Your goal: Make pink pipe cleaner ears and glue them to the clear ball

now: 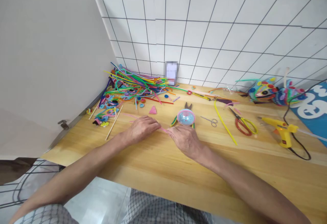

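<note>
My left hand [142,128] and my right hand [184,139] rest close together on the wooden table [163,169]. Both pinch a thin pink pipe cleaner [164,129] that lies flat between them; its left end runs out past my left hand. Just beyond my right hand sits a small blue and pink round craft piece [186,117] lying over green-handled pliers [188,107]. A pink felt triangle [153,110] lies behind my left hand.
A heap of coloured pipe cleaners [133,82] and buttons fills the back left. Small silver scissors [209,120], red and yellow scissors [242,123], a yellow glue gun [279,130] with black cord and colourful finished crafts [268,93] lie to the right. A grey panel [46,64] stands left.
</note>
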The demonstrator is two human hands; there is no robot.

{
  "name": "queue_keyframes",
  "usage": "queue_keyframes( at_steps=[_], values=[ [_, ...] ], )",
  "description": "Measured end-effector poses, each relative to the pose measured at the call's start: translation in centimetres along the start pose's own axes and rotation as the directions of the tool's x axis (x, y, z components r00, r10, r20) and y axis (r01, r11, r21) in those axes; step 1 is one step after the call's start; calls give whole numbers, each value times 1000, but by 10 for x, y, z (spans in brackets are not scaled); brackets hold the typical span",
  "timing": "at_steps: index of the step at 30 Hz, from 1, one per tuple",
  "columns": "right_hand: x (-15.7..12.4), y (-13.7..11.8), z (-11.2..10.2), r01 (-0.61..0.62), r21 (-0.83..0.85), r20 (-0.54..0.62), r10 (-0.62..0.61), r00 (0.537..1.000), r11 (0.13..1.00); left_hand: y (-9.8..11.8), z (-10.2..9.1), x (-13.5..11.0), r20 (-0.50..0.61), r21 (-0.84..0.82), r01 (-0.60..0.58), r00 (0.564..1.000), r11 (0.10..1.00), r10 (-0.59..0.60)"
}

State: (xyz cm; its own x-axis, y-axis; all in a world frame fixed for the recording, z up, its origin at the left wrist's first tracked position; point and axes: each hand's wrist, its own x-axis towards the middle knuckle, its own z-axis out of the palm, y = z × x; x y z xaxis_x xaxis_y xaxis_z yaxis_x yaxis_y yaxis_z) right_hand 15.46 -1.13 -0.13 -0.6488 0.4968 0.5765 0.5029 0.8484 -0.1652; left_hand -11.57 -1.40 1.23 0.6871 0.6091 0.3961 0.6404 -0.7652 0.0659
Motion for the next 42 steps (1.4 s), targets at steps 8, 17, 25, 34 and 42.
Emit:
queue_keyframes(
  at_steps=[8,17,25,34,42],
  values=[
    [-6,5,7,-52,13,128,50,990,999,-8,11,-2,-30,31,-39,999,999,40],
    [-29,15,-30,-117,33,141,111,984,993,-27,14,-13,-34,45,-16,999,999,18],
    [-39,-8,-18,-41,129,221,11,975,991,5,17,-11,-128,-114,-113,987,987,98],
    [-34,-11,-25,-18,248,190,-30,981,969,21,11,-9,-82,-250,-65,996,966,46],
    [-48,-2,-10,-23,314,240,-56,969,949,29,15,-9,19,-344,-11,1000,939,19]
  ],
)
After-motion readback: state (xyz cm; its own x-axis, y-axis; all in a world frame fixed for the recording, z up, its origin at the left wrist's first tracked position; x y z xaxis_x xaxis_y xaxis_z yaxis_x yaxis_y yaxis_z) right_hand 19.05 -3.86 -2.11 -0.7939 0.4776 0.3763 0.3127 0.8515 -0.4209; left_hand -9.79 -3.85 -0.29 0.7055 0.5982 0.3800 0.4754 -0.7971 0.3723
